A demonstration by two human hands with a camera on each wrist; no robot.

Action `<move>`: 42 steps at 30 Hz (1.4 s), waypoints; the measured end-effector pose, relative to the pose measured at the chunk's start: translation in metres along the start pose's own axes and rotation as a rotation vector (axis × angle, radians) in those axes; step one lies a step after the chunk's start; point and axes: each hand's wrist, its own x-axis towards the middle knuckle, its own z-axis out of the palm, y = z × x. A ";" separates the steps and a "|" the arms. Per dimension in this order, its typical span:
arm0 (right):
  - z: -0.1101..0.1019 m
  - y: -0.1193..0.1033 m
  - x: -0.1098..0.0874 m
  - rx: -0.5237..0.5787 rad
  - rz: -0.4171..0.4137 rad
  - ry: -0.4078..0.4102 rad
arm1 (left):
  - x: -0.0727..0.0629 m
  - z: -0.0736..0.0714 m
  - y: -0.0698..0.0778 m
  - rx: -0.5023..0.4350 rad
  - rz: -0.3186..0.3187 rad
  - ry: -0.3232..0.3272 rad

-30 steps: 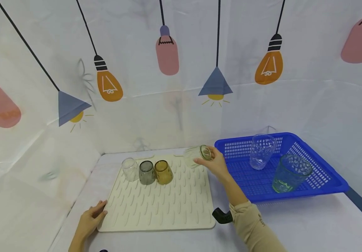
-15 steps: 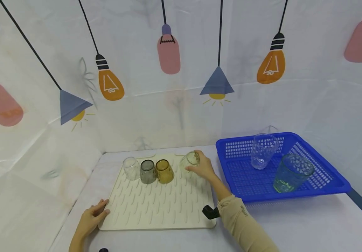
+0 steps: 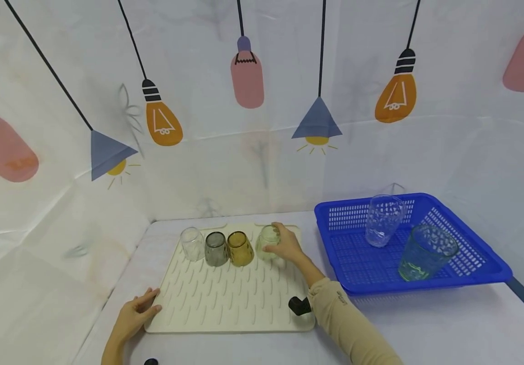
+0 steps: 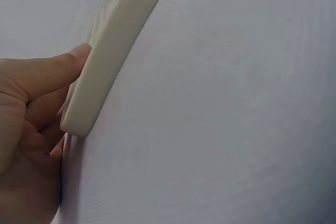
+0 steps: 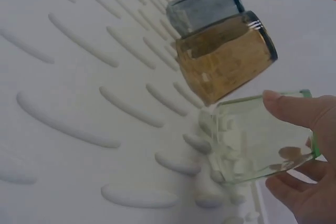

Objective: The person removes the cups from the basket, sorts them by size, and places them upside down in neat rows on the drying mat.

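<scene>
In the head view my right hand grips a pale green glass upright at the back right of the cream ridged mat. Close up, the thumb lies on one side of that glass and fingers curl round the other, its lower end right at the ridges. To its left stand an amber glass, a grey glass and a clear glass in a row. My left hand rests at the mat's left edge near the front corner, its thumb touching the mat edge.
A blue plastic basket stands at the right of the white-covered table. Inside are a tall clear glass and a larger greenish glass. A printed white curtain hangs behind.
My right hand has brought the pale green glass left from beside the basket, turning it from sideways to upright on the mat. My left hand stays at the mat's edge.
</scene>
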 end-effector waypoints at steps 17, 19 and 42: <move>0.005 0.004 -0.007 -0.004 0.037 -0.030 | -0.001 0.000 0.000 -0.011 -0.002 -0.013; 0.003 0.002 -0.011 -0.019 0.049 -0.027 | -0.001 0.001 0.000 -0.018 -0.005 -0.016; -0.075 -0.020 -0.077 0.025 -0.149 -0.026 | -0.001 0.000 0.001 -0.049 0.013 -0.008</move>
